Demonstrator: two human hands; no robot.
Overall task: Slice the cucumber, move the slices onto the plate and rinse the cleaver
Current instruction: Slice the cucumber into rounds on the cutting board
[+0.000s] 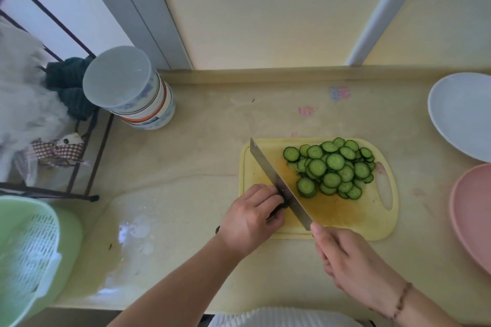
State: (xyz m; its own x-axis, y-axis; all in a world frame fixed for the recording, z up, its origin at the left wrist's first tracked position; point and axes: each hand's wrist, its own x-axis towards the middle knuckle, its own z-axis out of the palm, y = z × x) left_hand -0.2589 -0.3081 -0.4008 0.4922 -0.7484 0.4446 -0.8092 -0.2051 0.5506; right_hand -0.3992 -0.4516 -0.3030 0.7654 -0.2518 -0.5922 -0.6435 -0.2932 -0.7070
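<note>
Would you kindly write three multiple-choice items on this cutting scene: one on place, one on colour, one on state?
1. Where do the cucumber slices lie?
A. white plate
B. yellow cutting board
C. green basket

2. What colour is the plate at the right edge, nearest the person?
A. pink
B. black
C. blue

3. What does the left hand do?
A. hangs idle
B. grips the cleaver's handle
C. lifts a bowl

Answers:
1 B, piled on the cutting board.
2 A, the pink plate.
3 B, fingers curl round the cleaver handle.
</note>
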